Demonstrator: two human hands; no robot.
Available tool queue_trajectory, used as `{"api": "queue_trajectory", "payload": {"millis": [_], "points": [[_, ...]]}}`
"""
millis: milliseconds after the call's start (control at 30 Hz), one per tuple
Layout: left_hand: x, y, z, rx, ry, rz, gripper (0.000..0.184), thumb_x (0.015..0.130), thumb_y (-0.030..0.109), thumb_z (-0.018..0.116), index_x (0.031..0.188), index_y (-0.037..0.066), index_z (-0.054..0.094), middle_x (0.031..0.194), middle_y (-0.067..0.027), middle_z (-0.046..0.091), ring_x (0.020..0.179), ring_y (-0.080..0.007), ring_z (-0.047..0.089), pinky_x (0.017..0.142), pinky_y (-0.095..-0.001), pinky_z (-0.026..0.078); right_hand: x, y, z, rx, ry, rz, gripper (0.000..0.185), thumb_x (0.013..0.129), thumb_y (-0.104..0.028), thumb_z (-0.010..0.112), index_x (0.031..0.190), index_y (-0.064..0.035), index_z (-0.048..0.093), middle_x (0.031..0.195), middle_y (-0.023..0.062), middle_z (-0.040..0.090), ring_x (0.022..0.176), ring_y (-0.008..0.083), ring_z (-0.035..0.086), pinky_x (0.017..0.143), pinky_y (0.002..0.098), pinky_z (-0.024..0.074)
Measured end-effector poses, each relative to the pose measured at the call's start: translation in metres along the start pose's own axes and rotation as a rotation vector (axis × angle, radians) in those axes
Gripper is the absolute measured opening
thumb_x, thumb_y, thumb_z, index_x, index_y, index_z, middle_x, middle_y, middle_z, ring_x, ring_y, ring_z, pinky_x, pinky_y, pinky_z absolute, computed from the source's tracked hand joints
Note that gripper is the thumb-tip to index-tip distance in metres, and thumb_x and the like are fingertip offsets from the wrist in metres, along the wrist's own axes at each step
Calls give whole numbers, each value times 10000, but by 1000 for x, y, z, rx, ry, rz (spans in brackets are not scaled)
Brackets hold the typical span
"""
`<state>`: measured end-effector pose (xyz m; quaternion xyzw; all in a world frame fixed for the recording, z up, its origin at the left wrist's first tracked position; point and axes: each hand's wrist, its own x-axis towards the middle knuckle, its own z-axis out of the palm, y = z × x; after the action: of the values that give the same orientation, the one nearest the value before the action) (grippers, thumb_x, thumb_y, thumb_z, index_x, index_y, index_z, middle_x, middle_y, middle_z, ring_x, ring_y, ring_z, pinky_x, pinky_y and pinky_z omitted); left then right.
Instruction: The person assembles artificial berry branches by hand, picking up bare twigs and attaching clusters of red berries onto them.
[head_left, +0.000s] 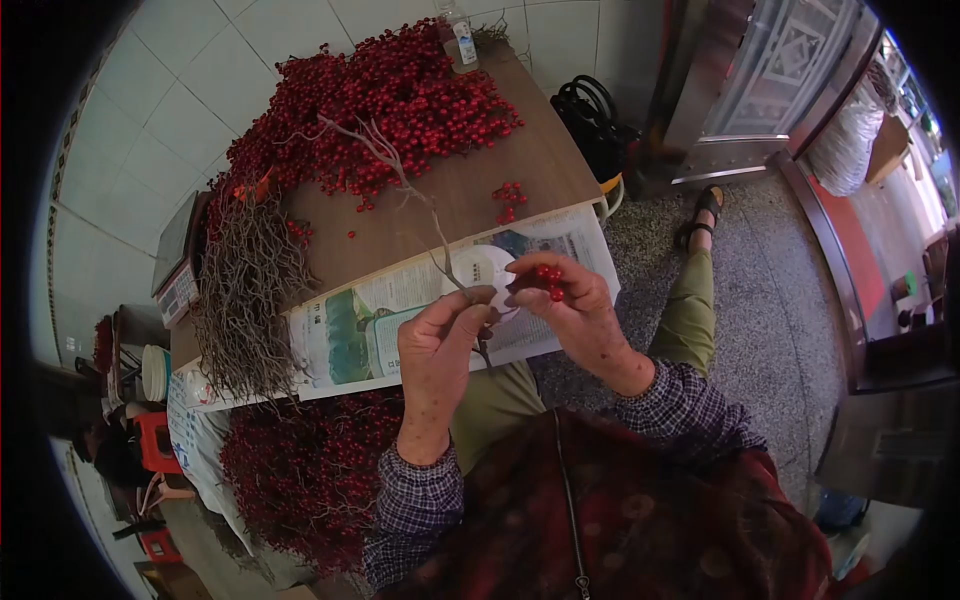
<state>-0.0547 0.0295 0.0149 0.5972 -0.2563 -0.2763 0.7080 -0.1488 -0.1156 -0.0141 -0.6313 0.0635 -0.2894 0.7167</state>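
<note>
My left hand (440, 350) pinches a thin, bare, forked twig (437, 228) near its lower end. The twig rises up and to the left above the table. Between the fingers of my right hand (585, 320) is a small sprig of red berries (550, 284), close to the twig and to my left fingertips. Whether the sprig touches the twig I cannot tell. Behind my hands, partly hidden by them, a white round container (472, 268) stands on the newspaper (385, 345) at the table's near edge.
A heap of red berry sprigs (390, 110) covers the back of the wooden table (470, 195), with a clear bottle (459, 42) behind it. A bundle of bare twigs (250, 290) hangs over the left edge. More berry branches (300, 470) lie below. A black bag (590, 115) stands at right.
</note>
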Motion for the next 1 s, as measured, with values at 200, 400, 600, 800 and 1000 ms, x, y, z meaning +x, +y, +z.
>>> {"api": "queue_trajectory", "payload": {"millis": [200, 400, 600, 800, 1000], "points": [[-6, 0, -15, 248, -2, 20, 223, 935, 92, 583, 1095, -41, 663, 934, -66, 686, 811, -98, 602, 735, -239, 480, -12, 11, -33, -73, 5, 136, 232, 916, -70, 618, 1141, -25, 587, 782, 4, 613, 665, 71, 556, 633, 215, 475], [-8, -4, -24, 462, 20, 48, 169, 886, 20, 612, 1031, -16, 691, 924, -53, 675, 793, -101, 592, 725, -239, 473, -25, 39, -46, -473, 65, -33, 266, 857, -47, 670, 1102, -26, 572, 854, 72, 597, 728, 134, 570, 659, 264, 488], [12, -5, -23, 814, 144, 76, 140, 803, 14, 683, 931, -40, 682, 866, -102, 696, 715, -136, 633, 671, -262, 491, -26, 49, -48, -540, 66, -83, 258, 821, -67, 704, 1000, -34, 521, 844, 86, 565, 712, 172, 554, 632, 287, 461], [32, -1, -15, 1195, 104, 293, 101, 801, 86, 677, 885, 37, 705, 844, -92, 665, 803, -255, 627, 712, -359, 425, -27, 49, -51, -543, 39, -77, 250, 815, -70, 707, 971, -37, 515, 816, 87, 557, 673, 175, 550, 612, 289, 454], [45, 0, -12, 1543, 41, 462, 68, 791, 123, 670, 835, 91, 711, 810, -71, 628, 900, -250, 595, 784, -373, 351, -25, 47, -52, -506, 50, -30, 246, 815, -70, 708, 959, -39, 512, 802, 77, 562, 665, 158, 545, 606, 283, 451]]}}
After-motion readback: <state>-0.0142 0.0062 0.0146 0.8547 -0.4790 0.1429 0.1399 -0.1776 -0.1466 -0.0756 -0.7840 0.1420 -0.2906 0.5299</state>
